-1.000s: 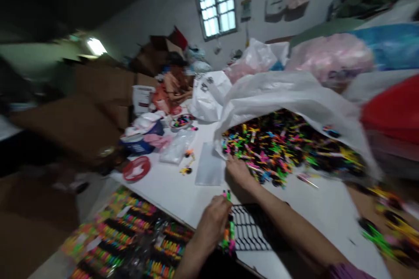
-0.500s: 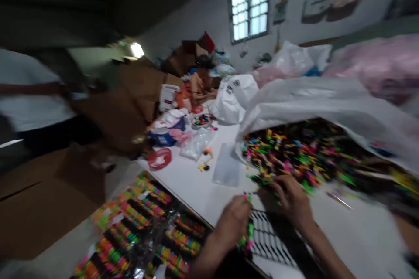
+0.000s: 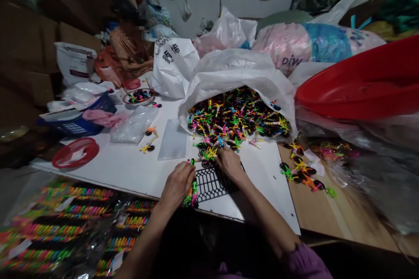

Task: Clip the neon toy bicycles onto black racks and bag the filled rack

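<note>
A black plastic rack (image 3: 212, 185) with rows of slots lies at the table's front edge. Small colourful toy bicycles (image 3: 194, 192) stand along its left end. My left hand (image 3: 178, 183) is closed around these bicycles, its fingertips at their far end. At the rack's far side, my right hand (image 3: 230, 165) has its fingers curled by a yellow-green toy bicycle (image 3: 208, 154) and appears to grip it; the fingertips are partly hidden. Just beyond, a big white sack (image 3: 235, 63) lies with its mouth toward me, and a heap of toy bicycles (image 3: 229, 113) spills from it.
A clear plastic sleeve (image 3: 173, 139), red basket lid (image 3: 75, 152) and blue basket (image 3: 78, 124) are on the left. Packed toy bicycles (image 3: 55, 231) lie below the table's left edge. A red basin (image 3: 360, 80) stands right. Another person (image 3: 129, 48) sits at the far left.
My view has swung right and steadied, bringing the red basin into sight. My right hand has moved from the heap's edge to the rack's far side. My left hand stays at the rack's left end.
</note>
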Available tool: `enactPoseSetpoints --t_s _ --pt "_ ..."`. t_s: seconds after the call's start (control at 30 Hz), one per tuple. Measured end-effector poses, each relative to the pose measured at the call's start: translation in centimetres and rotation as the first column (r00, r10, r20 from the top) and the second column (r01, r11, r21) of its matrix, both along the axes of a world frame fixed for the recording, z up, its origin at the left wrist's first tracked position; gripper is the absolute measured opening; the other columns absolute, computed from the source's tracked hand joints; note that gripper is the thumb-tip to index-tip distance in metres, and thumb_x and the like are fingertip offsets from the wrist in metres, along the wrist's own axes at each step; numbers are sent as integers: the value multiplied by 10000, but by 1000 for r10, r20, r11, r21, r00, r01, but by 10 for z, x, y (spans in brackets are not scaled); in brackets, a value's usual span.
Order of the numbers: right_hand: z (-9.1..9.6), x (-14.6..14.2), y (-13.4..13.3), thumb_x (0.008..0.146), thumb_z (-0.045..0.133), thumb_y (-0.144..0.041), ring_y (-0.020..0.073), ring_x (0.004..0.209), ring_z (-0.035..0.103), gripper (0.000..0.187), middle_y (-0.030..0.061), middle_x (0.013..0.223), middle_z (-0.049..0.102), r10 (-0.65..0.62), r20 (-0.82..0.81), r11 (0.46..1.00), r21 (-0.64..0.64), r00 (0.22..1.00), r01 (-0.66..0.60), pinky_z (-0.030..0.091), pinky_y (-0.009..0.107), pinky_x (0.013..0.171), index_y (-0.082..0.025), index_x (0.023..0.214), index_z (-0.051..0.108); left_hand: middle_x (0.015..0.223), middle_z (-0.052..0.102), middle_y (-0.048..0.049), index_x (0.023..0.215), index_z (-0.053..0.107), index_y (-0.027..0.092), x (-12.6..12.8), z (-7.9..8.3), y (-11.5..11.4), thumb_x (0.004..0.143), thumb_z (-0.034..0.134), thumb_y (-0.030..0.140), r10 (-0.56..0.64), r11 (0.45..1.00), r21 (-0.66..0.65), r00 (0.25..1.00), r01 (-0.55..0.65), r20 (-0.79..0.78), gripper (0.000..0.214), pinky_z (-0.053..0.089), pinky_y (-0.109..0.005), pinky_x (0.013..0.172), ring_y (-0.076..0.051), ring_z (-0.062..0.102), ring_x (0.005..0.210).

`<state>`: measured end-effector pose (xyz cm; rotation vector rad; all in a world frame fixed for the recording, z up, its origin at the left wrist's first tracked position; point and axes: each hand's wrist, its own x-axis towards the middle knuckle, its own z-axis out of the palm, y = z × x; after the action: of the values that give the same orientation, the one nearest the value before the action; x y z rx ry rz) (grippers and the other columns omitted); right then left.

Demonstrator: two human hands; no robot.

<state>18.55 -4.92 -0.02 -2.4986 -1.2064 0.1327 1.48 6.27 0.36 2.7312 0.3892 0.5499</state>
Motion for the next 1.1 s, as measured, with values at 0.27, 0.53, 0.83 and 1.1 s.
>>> enactPoseSetpoints --t_s 0.27,0.53,0.83,1.1 --pt "-19 -27 -20 777 541 -216 128 621 512 105 -6 706 584 76 -408 961 274 910 43 340 214 573 -179 866 583 831 564 -41 884 554 182 12 0 11 895 382 238 13 1000 17 1000 -13 18 182 456 -298 741 -171 552 807" --pt "-40 -52 0 706 474 -159 121 565 440 159 -35 632 510 189 -526 901 428 829 66 314 203 530 -177 855 526 829 550 -42 902 571 173 7 5 12 885 393 196 -33 999 19 997 35 -67 181 451 -290 743 -166 540 798" --pt "-43 -55 8 728 409 -78 166 675 524 238 9 725 571 280 -330 939 290 902 -185 350 229 614 -180 929 488 881 550 -47 947 563 177 -2 13 -2 882 414 204 -37 999 -30 997 35 -66 165 454 -305 779 -174 538 849" --pt "-41 -56 11 795 375 -94 185 860 564 329 76 983 607 368 -217 925 190 904 -330 395 258 733 -173 1107 444 881 599 -51 1017 581 179 4 9 -4 887 444 270 -25 999 -36 999 24 -31 210 461 -323 778 -184 551 858"
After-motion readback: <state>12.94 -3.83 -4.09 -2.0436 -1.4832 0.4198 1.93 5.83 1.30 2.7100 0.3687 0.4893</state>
